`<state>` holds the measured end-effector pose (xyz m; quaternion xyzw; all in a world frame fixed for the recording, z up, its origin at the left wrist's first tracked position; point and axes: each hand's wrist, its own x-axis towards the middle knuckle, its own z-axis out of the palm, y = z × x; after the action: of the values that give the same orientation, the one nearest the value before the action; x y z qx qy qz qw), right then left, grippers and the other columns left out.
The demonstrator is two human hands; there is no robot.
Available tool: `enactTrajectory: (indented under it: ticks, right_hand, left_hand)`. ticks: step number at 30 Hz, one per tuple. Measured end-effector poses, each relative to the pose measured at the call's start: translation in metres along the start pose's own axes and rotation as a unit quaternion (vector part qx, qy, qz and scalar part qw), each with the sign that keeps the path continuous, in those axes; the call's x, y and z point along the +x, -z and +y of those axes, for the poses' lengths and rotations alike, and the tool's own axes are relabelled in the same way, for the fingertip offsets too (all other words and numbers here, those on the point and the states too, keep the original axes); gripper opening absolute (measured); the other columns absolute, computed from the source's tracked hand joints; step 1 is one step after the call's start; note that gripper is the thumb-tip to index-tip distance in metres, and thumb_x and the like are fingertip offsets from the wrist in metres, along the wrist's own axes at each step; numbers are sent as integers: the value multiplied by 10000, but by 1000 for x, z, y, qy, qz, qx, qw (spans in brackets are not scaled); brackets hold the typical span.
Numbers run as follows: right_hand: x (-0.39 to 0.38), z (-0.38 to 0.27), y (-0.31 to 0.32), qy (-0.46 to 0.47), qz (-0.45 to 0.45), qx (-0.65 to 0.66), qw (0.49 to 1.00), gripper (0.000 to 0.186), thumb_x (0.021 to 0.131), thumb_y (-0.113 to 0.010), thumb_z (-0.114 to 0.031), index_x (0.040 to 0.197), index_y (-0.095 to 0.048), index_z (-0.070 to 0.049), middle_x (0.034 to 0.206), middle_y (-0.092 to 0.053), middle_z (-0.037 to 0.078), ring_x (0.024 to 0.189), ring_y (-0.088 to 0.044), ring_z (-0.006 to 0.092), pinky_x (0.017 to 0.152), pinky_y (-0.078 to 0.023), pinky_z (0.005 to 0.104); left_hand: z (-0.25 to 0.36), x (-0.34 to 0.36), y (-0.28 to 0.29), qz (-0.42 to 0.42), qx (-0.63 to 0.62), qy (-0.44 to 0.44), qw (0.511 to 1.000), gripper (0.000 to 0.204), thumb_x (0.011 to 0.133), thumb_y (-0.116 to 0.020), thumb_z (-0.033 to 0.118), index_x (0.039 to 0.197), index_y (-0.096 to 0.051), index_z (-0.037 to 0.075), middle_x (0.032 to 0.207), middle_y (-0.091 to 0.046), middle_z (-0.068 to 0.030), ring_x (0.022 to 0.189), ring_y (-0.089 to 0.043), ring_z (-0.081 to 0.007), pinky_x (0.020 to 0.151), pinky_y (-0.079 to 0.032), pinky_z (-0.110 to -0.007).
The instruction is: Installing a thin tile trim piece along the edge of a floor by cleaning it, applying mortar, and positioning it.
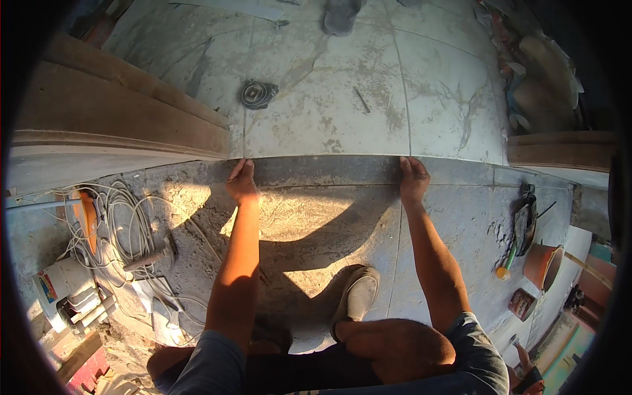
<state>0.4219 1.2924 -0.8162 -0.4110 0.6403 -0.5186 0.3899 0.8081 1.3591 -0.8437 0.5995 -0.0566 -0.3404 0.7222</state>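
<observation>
1. Bent knees and a shoe (pixel 359 296) are seen nearest, on bare mortar.
2. Both the left hand (pixel 241 181) and right hand (pixel 413 179) are pressed, fingers curled, on the large floor tile (pixel 326 125) at its near edge.
3. Tiling beyond appears laid; the near strip is left uncovered.

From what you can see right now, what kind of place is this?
Probably a building site where floor tiles are being laid. Both hands, left and right, rest on the edge of a large pale tile. A tangle of white cable lies beside a power tool, and an orange bucket stands nearby.
</observation>
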Motion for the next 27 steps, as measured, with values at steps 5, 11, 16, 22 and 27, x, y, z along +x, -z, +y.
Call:
enactTrajectory:
  ticks: [5,11,16,22,27]
  right_hand:
    - [-1,5,-6,-3,60,-54,997,136,799,-705,-107,866,-661,4,780,-654,22,727,-541,71,707,-447,222]
    - [-6,-3,-9,30,76,-85,993,140,795,-707,-107,858,-666,10,759,-656,26,711,-543,68,690,-454,228]
    - [-7,-10,-10,23,81,-80,993,132,786,-711,-94,851,-666,12,775,-669,54,712,-560,85,695,-459,235]
    - [-6,-6,-11,31,86,-93,991,117,776,-716,-80,829,-664,11,766,-662,57,704,-557,86,691,-459,236]
    - [-4,-4,-12,20,88,-61,994,98,772,-713,-47,827,-653,9,769,-660,36,707,-542,76,693,-455,233]
  left_hand:
    - [-3,1,2,-5,-8,-12,1000,242,778,-664,-36,1011,-620,-87,968,-637,-128,882,-610,-197,851,-510,-315]
    - [-4,-1,3,-1,6,-23,1000,256,777,-673,-25,1020,-617,-78,972,-638,-122,882,-609,-194,838,-514,-318]
    - [-5,-5,0,-9,21,-44,999,280,783,-672,-9,1045,-608,-83,987,-638,-119,895,-604,-189,828,-512,-312]
    - [-1,-16,-10,-12,78,-90,993,308,790,-664,-11,1079,-591,-90,1015,-636,-117,913,-588,-161,835,-479,-276]
    - [-3,-34,-25,-36,143,-155,977,341,783,-665,-32,1106,-563,-70,1027,-623,-107,922,-572,-148,829,-461,-275]
